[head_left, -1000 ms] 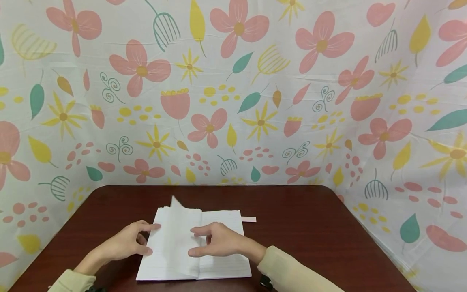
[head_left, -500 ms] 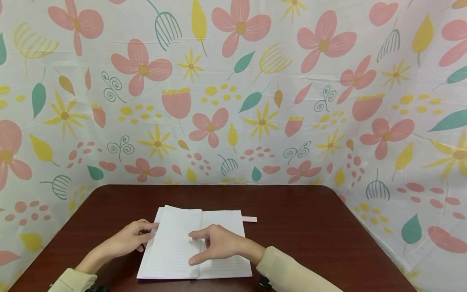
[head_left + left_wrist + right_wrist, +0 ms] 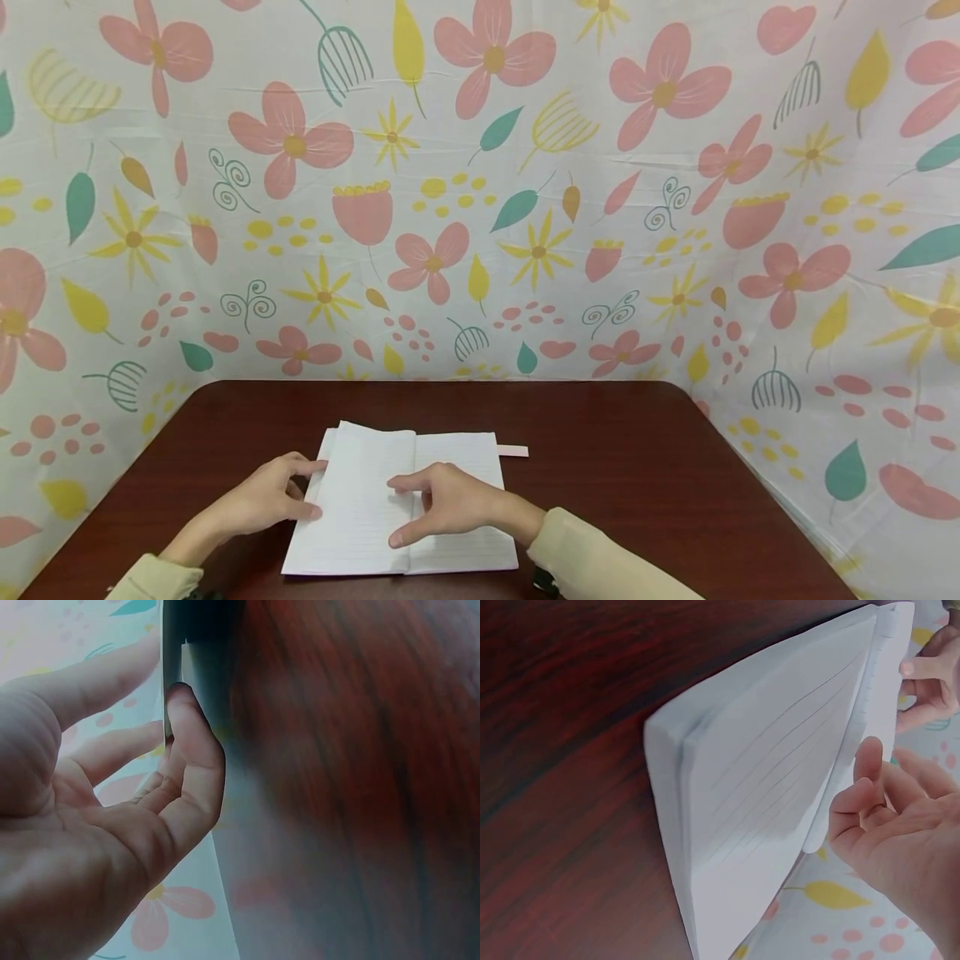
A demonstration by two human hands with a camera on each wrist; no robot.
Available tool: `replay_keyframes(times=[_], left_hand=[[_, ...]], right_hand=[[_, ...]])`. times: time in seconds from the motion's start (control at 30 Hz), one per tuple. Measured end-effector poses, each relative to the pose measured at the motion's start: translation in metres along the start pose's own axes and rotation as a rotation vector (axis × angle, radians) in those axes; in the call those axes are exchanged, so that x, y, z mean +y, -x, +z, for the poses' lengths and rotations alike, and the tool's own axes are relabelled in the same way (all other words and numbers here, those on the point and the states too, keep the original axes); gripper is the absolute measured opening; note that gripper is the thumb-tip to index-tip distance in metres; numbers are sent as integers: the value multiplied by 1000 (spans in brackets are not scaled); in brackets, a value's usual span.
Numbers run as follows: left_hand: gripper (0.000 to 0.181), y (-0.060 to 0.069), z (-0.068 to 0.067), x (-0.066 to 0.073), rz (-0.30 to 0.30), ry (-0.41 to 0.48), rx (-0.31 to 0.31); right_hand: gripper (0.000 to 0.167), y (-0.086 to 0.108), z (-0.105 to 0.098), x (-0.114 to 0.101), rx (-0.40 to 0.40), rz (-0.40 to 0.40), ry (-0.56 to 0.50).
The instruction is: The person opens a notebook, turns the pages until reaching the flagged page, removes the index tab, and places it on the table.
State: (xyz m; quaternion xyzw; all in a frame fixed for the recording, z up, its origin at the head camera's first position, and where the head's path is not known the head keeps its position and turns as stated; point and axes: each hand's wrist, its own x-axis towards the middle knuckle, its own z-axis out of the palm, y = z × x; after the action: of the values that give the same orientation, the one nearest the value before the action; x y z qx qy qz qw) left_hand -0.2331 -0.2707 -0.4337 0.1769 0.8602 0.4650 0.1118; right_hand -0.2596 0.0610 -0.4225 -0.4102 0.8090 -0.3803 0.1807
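Note:
An open notebook (image 3: 352, 542) with white lined pages lies on the dark brown table. At its left edge my left hand (image 3: 258, 500) holds the pages and cover, with thumb and index finger on the top side. In the left wrist view, another finger of the left hand (image 3: 112, 817) curls behind the notebook's thin edge (image 3: 172, 667). Over the middle fold hovers or rests my right hand (image 3: 457, 500), thumb and index finger apart and nothing between them. In the right wrist view, the right hand (image 3: 907, 832) has loosely bent fingers; whether they touch the paper I cannot tell.
A pale pink ribbon or tab (image 3: 513, 451) sticks out from the notebook's right side. The brown table (image 3: 622, 467) extends around it. A flower-patterned cloth (image 3: 480, 192) hangs behind and at the sides.
A page that stood with its corner raised has come down onto the left side. My left thumb moved up beside the index finger, then back down the edge. The right hand barely moved.

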Motion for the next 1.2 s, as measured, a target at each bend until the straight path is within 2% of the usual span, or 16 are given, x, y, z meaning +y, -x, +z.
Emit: replay_keyframes(times=[0.2, 0.37, 0.63, 0.83, 1.2], left_hand=[[76, 0, 0, 2, -9, -14, 13], [76, 0, 0, 1, -5, -37, 15], [81, 1, 0, 1, -6, -79, 35], [87, 1, 0, 0, -2, -63, 27], [77, 1, -1, 1, 3, -46, -11]], right_hand=[[65, 4, -4, 3, 29, -19, -11], [65, 15, -15, 13, 79, 10, 10], [68, 45, -33, 36, 145, 65, 137], [73, 69, -43, 52, 154, 98, 237], [84, 95, -53, 60, 164, 180, 251]])
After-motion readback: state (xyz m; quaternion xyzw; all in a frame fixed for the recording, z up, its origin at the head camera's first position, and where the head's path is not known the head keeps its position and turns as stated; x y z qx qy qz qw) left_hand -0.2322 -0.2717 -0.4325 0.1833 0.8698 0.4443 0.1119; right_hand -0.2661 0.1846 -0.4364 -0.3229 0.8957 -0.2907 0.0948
